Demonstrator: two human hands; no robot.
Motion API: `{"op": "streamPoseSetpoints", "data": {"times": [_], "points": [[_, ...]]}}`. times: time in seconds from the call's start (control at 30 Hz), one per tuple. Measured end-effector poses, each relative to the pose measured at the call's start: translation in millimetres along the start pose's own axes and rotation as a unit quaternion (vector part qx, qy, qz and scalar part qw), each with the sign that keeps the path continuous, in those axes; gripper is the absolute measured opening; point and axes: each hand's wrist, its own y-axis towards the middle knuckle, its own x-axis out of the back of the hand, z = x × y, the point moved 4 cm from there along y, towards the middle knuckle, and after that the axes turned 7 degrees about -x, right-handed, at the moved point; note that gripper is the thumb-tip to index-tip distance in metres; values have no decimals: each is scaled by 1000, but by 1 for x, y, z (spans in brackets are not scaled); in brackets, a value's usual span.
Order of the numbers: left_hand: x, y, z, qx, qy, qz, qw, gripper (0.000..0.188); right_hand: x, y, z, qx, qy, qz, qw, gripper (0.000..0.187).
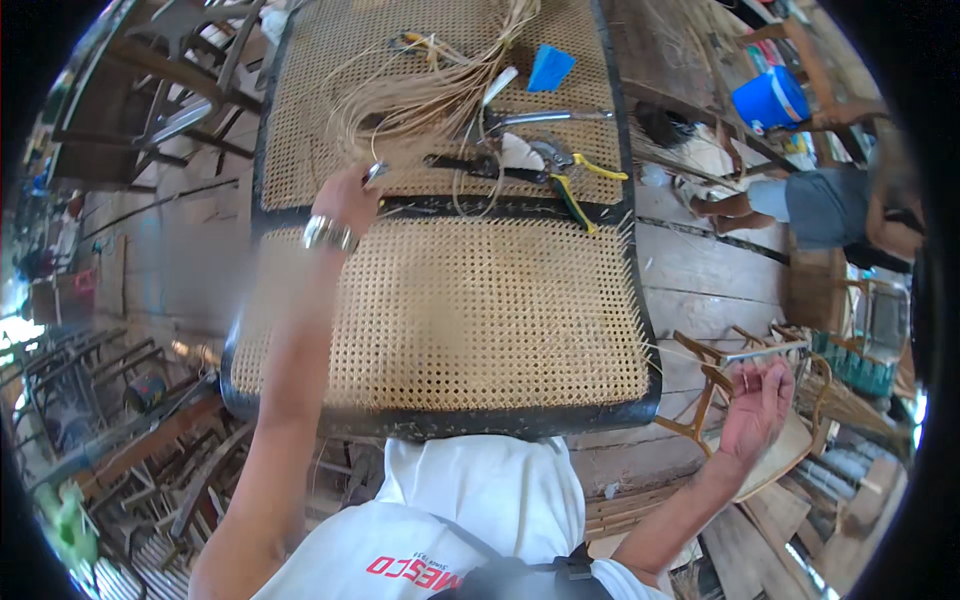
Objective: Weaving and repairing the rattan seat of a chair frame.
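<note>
Seen from above, a person leans over a black-framed woven cane seat panel (450,320); the left hand (350,195) reaches to its far edge, fingers closed on what looks like a small metal tool, beside a loose bundle of cane strands (420,95), while the right hand (755,405) hangs open and empty off the panel's right side. To work well, the left hand should draw one strand clear of the bundle without tangling the rest, keeping clear of the yellow-handled pliers (575,185) nearby. The only container, a blue bucket (770,98) on the floor, shows no visible contents.
</note>
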Motion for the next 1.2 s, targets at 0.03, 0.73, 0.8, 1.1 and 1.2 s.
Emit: {"op": "streamPoseSetpoints", "data": {"times": [0.03, 0.73, 0.8, 1.1, 1.2], "points": [[16, -15, -11, 22, -35, -1, 999, 26, -1, -10, 8, 19, -40, -26, 999, 16], [-143, -88, -231, 202, -728, 81, 650, 15, -319, 156, -208, 143, -473, 331, 804, 41], [-152, -84, -224, 192, -724, 77, 658, 14, -309, 179, -254, 261, -528, 320, 742, 45], [-103, -59, -195, 74, -592, 41, 802, 19, -328, 171, -270, 404, -531, 313, 676, 31], [-103, -58, -205, 69, -601, 55, 794, 20, -305, 193, -256, 375, -427, 416, 710, 30]]}}
